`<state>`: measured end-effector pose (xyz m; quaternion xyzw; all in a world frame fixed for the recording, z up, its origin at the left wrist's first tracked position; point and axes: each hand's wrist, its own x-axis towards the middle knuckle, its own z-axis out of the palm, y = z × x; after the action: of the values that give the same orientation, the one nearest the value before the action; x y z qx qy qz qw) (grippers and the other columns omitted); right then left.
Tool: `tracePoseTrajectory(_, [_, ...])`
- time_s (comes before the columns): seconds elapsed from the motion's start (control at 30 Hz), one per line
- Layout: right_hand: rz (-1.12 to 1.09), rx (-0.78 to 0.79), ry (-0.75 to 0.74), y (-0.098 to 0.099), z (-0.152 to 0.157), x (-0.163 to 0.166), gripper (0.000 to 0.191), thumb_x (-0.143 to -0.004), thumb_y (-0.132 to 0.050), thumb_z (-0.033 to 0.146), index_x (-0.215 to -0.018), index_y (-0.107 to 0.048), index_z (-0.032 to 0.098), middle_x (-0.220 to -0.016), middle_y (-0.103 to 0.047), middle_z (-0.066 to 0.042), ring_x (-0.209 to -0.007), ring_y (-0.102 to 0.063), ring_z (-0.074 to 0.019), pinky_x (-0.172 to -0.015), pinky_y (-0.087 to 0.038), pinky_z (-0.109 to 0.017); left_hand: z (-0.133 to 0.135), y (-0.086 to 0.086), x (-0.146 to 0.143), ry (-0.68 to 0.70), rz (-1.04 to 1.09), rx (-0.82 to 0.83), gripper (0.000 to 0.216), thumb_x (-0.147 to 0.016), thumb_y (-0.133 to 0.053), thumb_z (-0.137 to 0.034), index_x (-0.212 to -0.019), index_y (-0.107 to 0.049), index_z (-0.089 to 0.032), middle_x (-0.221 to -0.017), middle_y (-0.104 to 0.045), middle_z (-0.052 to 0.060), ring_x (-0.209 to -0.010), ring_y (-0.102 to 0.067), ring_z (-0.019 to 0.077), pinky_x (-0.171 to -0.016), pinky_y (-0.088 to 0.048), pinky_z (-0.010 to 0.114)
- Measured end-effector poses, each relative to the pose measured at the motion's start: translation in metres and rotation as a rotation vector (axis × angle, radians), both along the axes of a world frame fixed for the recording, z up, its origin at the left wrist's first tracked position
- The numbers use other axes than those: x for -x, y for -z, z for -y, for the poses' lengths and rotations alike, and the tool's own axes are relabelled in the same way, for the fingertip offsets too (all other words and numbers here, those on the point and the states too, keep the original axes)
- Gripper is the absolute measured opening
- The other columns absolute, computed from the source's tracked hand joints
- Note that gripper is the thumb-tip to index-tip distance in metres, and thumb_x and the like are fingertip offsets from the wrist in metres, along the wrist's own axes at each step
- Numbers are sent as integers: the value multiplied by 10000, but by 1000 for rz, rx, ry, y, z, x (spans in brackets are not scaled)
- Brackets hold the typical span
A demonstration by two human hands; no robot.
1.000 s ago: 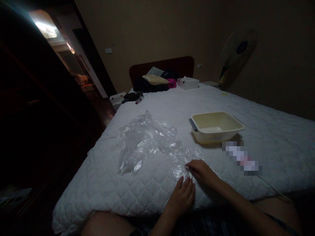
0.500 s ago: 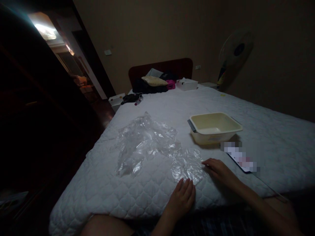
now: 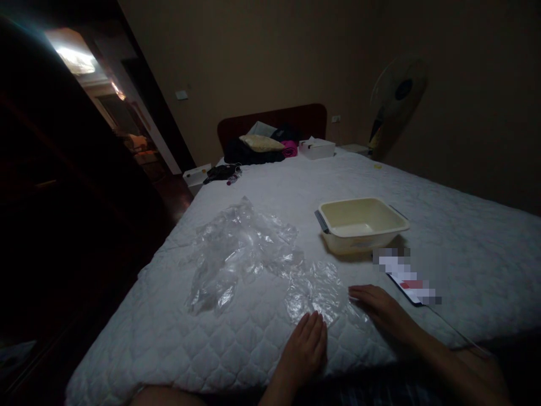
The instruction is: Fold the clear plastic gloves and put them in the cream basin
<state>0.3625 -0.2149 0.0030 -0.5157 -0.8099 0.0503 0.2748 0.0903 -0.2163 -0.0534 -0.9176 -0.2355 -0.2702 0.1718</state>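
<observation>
A: Legible text, labels, brands, numbers, signs?
B: None to enter.
A: Near wall of the cream basin (image 3: 359, 245)?
B: Carries a faint greyish mark; too dim to make out.
A: Screen of the flat device (image 3: 406, 280)?
B: Masked by coarse blocks; shows pale areas and a red patch, cannot be read.
A: Fan hub (image 3: 403, 89)?
B: Shows dark blue; too small and murky for lettering.
A: White box (image 3: 318, 150) near the headboard (image 3: 313, 117)?
B: Bears small dark marks; cannot be resolved as characters.
</observation>
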Motion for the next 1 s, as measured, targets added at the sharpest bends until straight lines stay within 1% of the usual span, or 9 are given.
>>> tracePoseTrajectory(0.17, [18, -66, -131, 7, -6, -5, 292, -861, -436, 162, -1102, -582, 239, -1110, -642, -56, -1032, -573, -196, -848, -455, -382, 1, 1, 1, 2, 19, -5, 361, -811, -399, -143, -1138, -542, -82, -1244, -528, 109, -1241, -376, 251, -1002, -385, 388])
tracePoseTrajectory(0.27, [30, -74, -192, 9, -8, -8, 309, -847, -427, 137, -1097, -583, 231, -1077, -659, -56, -1034, -574, -192, -831, -456, -371, 2, -5, 2, 1, -17, -5, 365, -813, -399, -135, -1147, -536, -79, -1247, -525, 111, -1238, -380, 254, -998, -391, 382])
tracePoseTrajectory(0.4, [34, -33, -228, 4, -10, -5, 309, -840, -420, 146, -1089, -585, 223, -1065, -659, -70, -1033, -567, -202, -830, -445, -379, 3, -16, 3, 2, -64, -19, 355, -818, -397, -104, -1144, -535, -80, -1238, -532, 113, -1220, -407, 250, -993, -396, 369])
tracePoseTrajectory(0.5, [26, 30, -204, -4, -11, 1, 252, -854, -455, 196, -1071, -583, 213, -1042, -654, -79, -1003, -564, -208, -855, -421, -390, 3, -20, 4, 1, -89, -19, 340, -834, -391, -102, -1146, -524, -76, -1238, -528, 131, -1209, -423, 245, -999, -385, 379])
tracePoseTrajectory(0.63, [12, 99, -146, -12, -14, 9, 170, -872, -479, 266, -976, -598, 204, -895, -660, -64, -863, -581, -196, -829, -413, -391, 2, -18, 5, 6, -126, -18, 310, -870, -375, -114, -1146, -512, -85, -1239, -524, 143, -1199, -437, 239, -1004, -371, 400])
tracePoseTrajectory(0.77, [-3, 115, -83, -11, -18, 14, 235, -849, -531, 318, -1047, -557, 193, -904, -646, -71, -879, -562, -217, -855, -395, -416, 1, -10, 5, -10, -142, -4, 309, -899, -373, -169, -1174, -499, -106, -1289, -483, 121, -1234, -390, 246, -1027, -334, 406])
tracePoseTrajectory(0.87, [-31, 129, -16, -9, -21, 18, 291, -827, -561, 342, -1072, -526, 189, -913, -640, -73, -910, -544, -231, -819, -419, -388, 1, -5, 6, -20, -142, -9, 319, -903, -365, -178, -1189, -485, -108, -1332, -432, 130, -1244, -376, 242, -1049, -290, 431])
tracePoseTrajectory(0.93, [-35, 122, 3, -9, -22, 20, 281, -827, -559, 333, -1064, -520, 187, -896, -640, -68, -896, -546, -226, -798, -428, -373, 1, -4, 6, -21, -133, -8, 323, -896, -373, -182, -1189, -489, -110, -1336, -428, 124, -1250, -365, 249, -1051, -283, 432])
tracePoseTrajectory(1.0, [-15, 90, -12, -10, -22, 23, 228, -833, -547, 309, -1026, -531, 188, -889, -640, -61, -865, -556, -216, -806, -421, -378, 2, -4, 5, -23, -128, -2, 327, -889, -385, -187, -1188, -494, -115, -1336, -431, 114, -1258, -350, 253, -1052, -283, 424])
